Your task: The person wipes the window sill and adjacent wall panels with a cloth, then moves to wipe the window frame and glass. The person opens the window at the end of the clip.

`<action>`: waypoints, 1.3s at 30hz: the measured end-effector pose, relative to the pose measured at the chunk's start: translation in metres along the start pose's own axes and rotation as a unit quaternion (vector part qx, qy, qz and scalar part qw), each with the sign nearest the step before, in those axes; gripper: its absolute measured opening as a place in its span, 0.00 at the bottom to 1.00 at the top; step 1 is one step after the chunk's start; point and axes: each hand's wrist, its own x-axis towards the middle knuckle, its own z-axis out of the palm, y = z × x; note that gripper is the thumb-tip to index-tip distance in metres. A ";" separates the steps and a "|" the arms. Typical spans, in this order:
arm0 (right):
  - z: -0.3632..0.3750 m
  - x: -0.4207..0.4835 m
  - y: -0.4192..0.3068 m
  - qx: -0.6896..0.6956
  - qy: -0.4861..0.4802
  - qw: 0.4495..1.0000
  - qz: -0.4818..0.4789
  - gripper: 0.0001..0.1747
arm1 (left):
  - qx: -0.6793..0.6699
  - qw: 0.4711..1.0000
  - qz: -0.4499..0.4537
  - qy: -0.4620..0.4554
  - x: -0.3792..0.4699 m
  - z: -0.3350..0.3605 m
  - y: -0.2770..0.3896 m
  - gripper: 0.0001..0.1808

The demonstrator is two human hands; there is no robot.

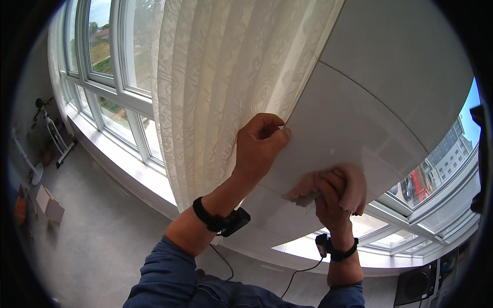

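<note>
My left hand (260,144) is raised to the border of a cream lace curtain (215,84), its thumb and forefinger pinched at the curtain's edge. The curtain hangs in folds to the left of a white tiled wall (369,100). Lower and to the right, my right hand (331,196) grips a pinkish cloth (352,184) against the glossy tile. Part of the cloth spreads left past my fingers, and another fold drapes over the back of the hand. A dark seam between tiles runs above it.
White-framed windows (119,88) stand left, over a pale sill (127,154). More windows (408,215) flank the wall at right. An exercise bike (54,131) and an open cardboard box (50,204) are on the grey floor (104,231). Cables (300,271) hang from both wrist devices.
</note>
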 end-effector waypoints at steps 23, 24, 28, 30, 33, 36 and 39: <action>-0.003 -0.005 0.010 0.047 -0.025 0.998 -0.017 0.25 | 0.001 0.999 0.044 0.019 0.002 0.010 0.007 0.12; -0.003 -0.005 0.010 0.054 -0.028 0.998 -0.016 0.26 | 0.010 1.000 0.019 0.022 0.004 0.011 0.011 0.12; -0.006 -0.006 0.013 0.078 -0.040 0.996 -0.013 0.26 | 0.034 0.997 0.059 0.037 0.011 0.019 0.019 0.12; -0.008 -0.006 0.014 0.088 -0.049 0.995 -0.011 0.27 | 0.019 0.994 0.093 0.051 0.004 0.022 0.014 0.11; -0.011 -0.005 0.014 0.100 -0.050 0.994 -0.014 0.27 | 0.008 0.996 0.026 0.085 -0.011 0.022 0.009 0.10; -0.014 -0.003 0.012 0.108 -0.046 0.993 -0.012 0.24 | -0.012 0.997 0.058 0.058 -0.007 0.023 0.016 0.09; -0.017 0.000 0.011 0.116 -0.045 0.992 -0.001 0.19 | 0.033 0.995 0.069 0.063 0.013 0.028 0.028 0.09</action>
